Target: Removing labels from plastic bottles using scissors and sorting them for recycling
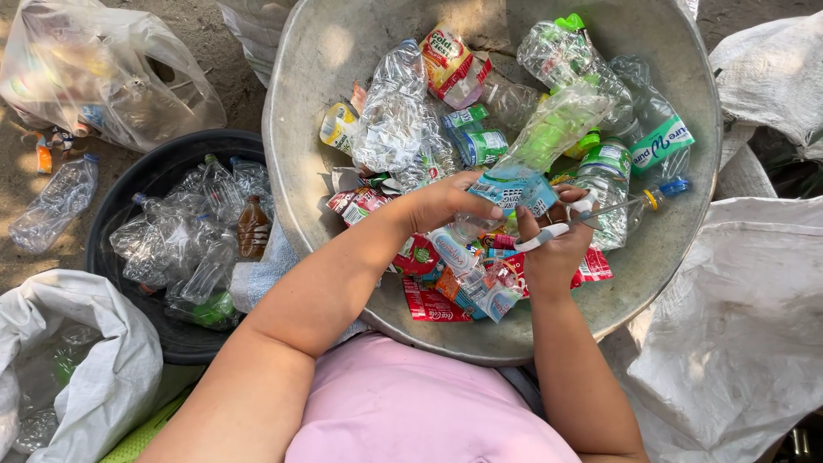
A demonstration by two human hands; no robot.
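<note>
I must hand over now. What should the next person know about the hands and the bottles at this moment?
Left hand grips a clear bottle by its blue label.
Right hand holds scissors, blades pointing right, beside that label.
Metal basin: crushed bottles mixed with cut labels.
Black tub, on the left: bottles without labels, one brown.
Done: some labels lie loose in the basin.
Left: several basin bottles carry labels, the held one too.
</note>
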